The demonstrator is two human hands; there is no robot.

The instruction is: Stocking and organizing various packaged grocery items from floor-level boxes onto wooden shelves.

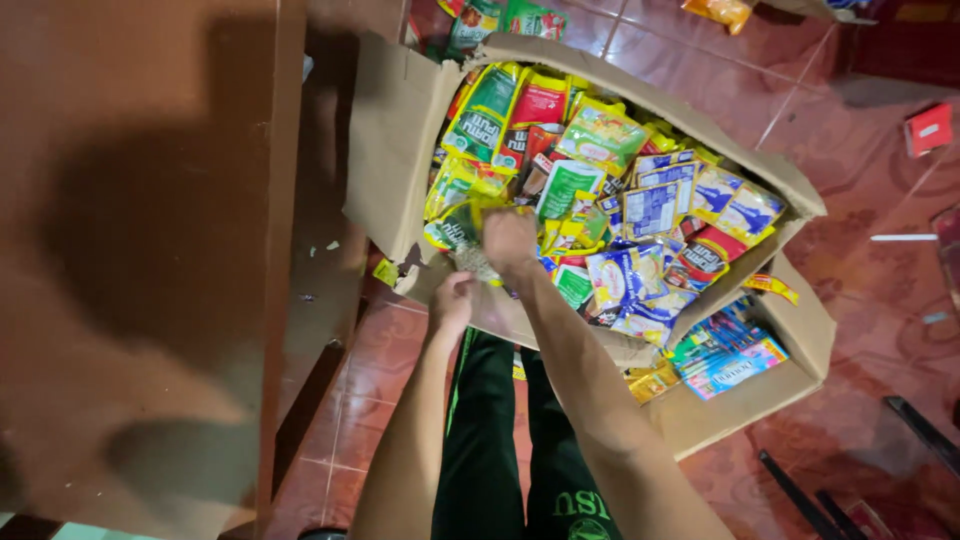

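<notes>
Head view, looking down. An open cardboard box [400,150] fills the centre and upper centre of the frame, flaps spread, heaped with small flat sachets [600,200]; too many overlap for a count. By colour and place: green-and-yellow sachets [483,115] lie at the upper left of the heap, one red packet [541,98] just right of them, one larger green-and-orange pouch [603,135] at top centre, blue-and-white sachets [655,205] in the middle, yellow-and-blue sachets [735,205] toward the right edge, and a white-and-green packet [566,188] near centre. A second, lower cardboard box [760,400] sits at lower right, showing a stack of blue packets [730,360] and some yellow ones beside it. The right hand [508,243] reaches into the left edge of the heap, fingers curled down among the yellow and green sachets; motion blur hides what, if anything, it grips, so I cannot tell. The left hand [452,300] is at the near left rim of the box, just below the right hand, fingers bent against the cardboard edge; whether it pinches the flap or a sachet is unclear. One loose yellow sachet [386,271] lies beside the box's lower left corner. A brown wooden table [140,250] occupies the left of the frame. The floor is red tile [880,290], with one red card [928,128] at upper right.
</notes>
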